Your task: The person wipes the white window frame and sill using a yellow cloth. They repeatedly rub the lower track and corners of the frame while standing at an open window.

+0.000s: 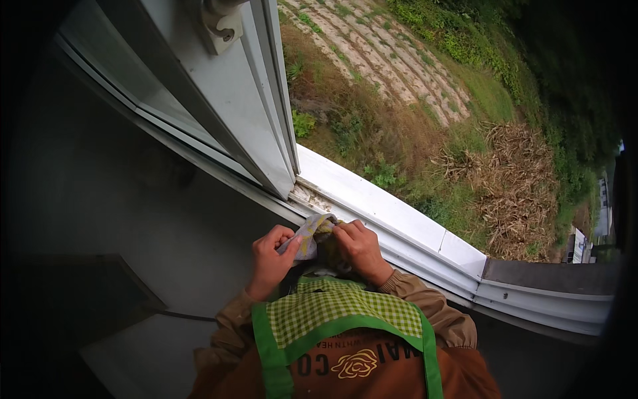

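Note:
Between my two hands is a grey cloth [308, 245] with yellow patches, bunched and folded over at the top. My left hand [274, 257] pinches its left side between thumb and fingers. The cloth's right side is gripped by my right hand [360, 248], whose fingertips are partly hidden in the folds. Both hands are just inside the white window sill track [371, 224]. Brown dirt [310, 195] lies in the track beside the foot of the sliding window sash [249, 104].
A pale fitting [219, 30] is on the sash's upper part. Tiled outer sill [369, 192] runs along the opening. Outside, far below, are planted rows [384, 55] and a heap of dry stalks [518, 194]. I wear a green checked apron [349, 309].

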Tool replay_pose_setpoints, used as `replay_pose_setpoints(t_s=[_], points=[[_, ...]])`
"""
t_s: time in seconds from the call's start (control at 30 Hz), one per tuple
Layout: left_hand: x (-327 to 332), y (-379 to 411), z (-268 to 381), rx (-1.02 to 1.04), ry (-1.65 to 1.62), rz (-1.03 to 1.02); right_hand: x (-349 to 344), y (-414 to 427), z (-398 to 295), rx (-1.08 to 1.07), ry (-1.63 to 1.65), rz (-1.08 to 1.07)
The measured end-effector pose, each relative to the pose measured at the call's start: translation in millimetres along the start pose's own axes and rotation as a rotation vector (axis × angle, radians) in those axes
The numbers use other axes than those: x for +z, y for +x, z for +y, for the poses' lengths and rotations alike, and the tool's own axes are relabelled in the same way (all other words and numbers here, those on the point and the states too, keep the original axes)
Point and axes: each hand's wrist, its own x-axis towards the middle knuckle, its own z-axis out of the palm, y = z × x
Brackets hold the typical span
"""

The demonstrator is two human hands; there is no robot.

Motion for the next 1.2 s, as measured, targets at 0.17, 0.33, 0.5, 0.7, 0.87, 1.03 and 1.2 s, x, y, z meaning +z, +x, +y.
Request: replay_pose_setpoints(t_s=[0.17, 0.33, 0.5, 0.7, 0.87, 1.03, 1.2], points=[[-9.4, 5.6, 7.6, 0.0, -0.015, 0.001, 31.7, 19.0, 2.1, 0.079, -0.025, 0.063], [-15.2, 4.8, -2.7, 0.056, 0.014, 0.054, 72.7, 68.0, -1.8, 0.079, 0.046, 0.03], [-33.8, 5.5, -8.3, 0.0, 0.05, 0.117, 83.7, 89.8, -8.5, 0.144, 0.148, 0.034], [-37.2, 5.2, -6.9, 0.043, 0.079, 0.064, 52.9, 54.7, 3.8, 0.206, 0.134, -0.095], [-24.6, 0.1, -2.0, 0.079, 0.016, 0.027, 40.1, 36.0, 8.8, 0.247, 0.131, -0.085], [-30.1, 2.4, -15.9, 0.016, -0.006, 0.027, 77.6, 88.0, -1.5, 0.113, 0.13, -0.009], [-33.2, 4.7, -15.3, -0.029, -0.043, 0.0, 62.4, 97.5, -12.3, 0.091, 0.152, -0.07]])
